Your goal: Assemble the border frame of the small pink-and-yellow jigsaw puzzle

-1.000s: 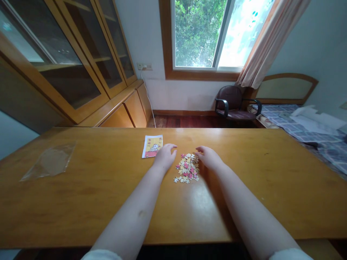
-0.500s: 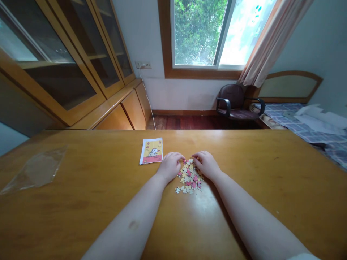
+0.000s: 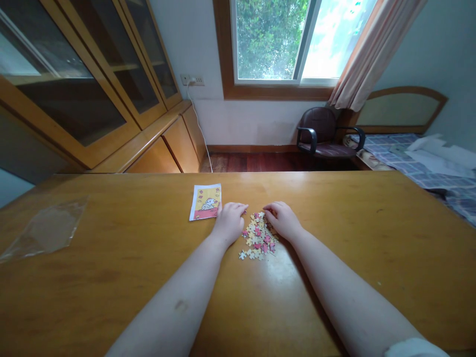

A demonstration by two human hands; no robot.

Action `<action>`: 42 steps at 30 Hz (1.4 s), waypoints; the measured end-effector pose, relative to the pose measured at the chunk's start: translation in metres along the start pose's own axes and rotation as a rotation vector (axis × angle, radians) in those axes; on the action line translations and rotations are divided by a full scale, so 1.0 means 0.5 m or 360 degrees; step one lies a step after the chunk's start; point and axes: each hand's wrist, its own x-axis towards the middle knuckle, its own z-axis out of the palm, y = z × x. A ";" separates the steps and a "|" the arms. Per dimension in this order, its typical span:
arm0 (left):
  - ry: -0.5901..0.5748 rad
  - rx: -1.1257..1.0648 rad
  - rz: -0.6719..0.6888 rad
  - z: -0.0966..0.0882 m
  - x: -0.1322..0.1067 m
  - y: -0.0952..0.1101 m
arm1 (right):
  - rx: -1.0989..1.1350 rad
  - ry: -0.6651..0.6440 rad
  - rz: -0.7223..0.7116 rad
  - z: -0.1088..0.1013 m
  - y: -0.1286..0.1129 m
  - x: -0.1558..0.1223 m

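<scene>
A loose pile of small jigsaw puzzle pieces [image 3: 258,238] in pink, yellow and cream lies on the wooden table [image 3: 148,297] between my hands. My left hand [image 3: 229,221] is at the pile's upper left, fingers closed. At its fingertips is a small pinkish puzzle piece [image 3: 244,212], partly hidden. Across the pile, my right hand [image 3: 283,221] rests with curled fingers against the upper right edge; whatever its fingertips hold is hidden. The picture card [image 3: 204,202], showing a white cartoon animal on yellow and pink, lies flat just beyond my left hand, whose outer finger overlaps its edge.
A clear plastic bag [image 3: 48,228] lies flat at the table's left. Beyond the far edge are a glass-doored cabinet [image 3: 148,111] on the left, an armchair [image 3: 322,131] and a bed [image 3: 401,153] on the right, below a window [image 3: 271,44].
My left hand has moved slightly left, off the pile's top and toward the card, with a pinkish puzzle piece at its fingertips. My right hand stays at the pile. The view has tilted slightly.
</scene>
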 end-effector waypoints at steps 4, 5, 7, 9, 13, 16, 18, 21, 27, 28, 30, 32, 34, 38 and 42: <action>0.0103 0.0052 0.0016 0.004 -0.003 -0.006 | 0.0045 0.0042 -0.0019 0.002 0.002 0.000; 0.0077 0.0059 0.0027 0.006 -0.003 -0.009 | 0.0057 0.0042 -0.0033 0.001 0.002 0.000; 0.0033 0.0071 0.0017 0.011 -0.002 -0.013 | 0.0082 0.0019 -0.0078 -0.002 -0.001 0.000; 0.0031 0.0086 -0.0036 0.014 0.000 -0.015 | 0.0105 -0.0026 -0.0138 -0.006 -0.006 -0.001; 0.0070 0.0087 -0.0080 0.008 0.001 -0.009 | 0.0133 -0.0112 -0.0232 -0.014 -0.009 -0.001; 0.0022 0.0077 0.0145 0.001 -0.003 0.000 | 0.0141 -0.0160 -0.0292 -0.013 -0.004 -0.001; -0.0030 0.0080 0.0253 -0.001 -0.005 0.004 | 0.0136 -0.0187 -0.0315 -0.010 0.000 -0.001; -0.0044 0.0099 0.0227 0.003 -0.005 0.003 | 0.0117 -0.0208 -0.0314 -0.008 0.003 -0.001; 0.0042 0.0140 0.0026 0.015 0.000 -0.011 | 0.0136 -0.0199 -0.0289 -0.008 0.001 0.000; 0.0055 0.0146 0.0009 0.016 0.001 -0.012 | 0.0136 -0.0202 -0.0287 -0.008 0.001 0.000; 0.0070 0.0145 -0.0020 0.017 0.001 -0.012 | 0.0118 -0.0217 -0.0280 -0.006 0.003 0.001; 0.0059 0.0122 -0.0012 0.016 0.001 -0.010 | 0.0079 -0.0236 -0.0278 -0.004 0.006 0.001; 0.0016 0.0103 0.0050 0.014 -0.001 -0.006 | 0.0038 -0.0246 -0.0273 -0.003 0.008 0.000; -0.0119 0.0112 0.0183 0.010 -0.003 0.001 | 0.0007 -0.0243 -0.0257 -0.003 0.008 -0.001; -0.0181 0.0105 0.0266 0.009 -0.005 0.003 | -0.0003 -0.0178 -0.0179 -0.001 0.009 -0.001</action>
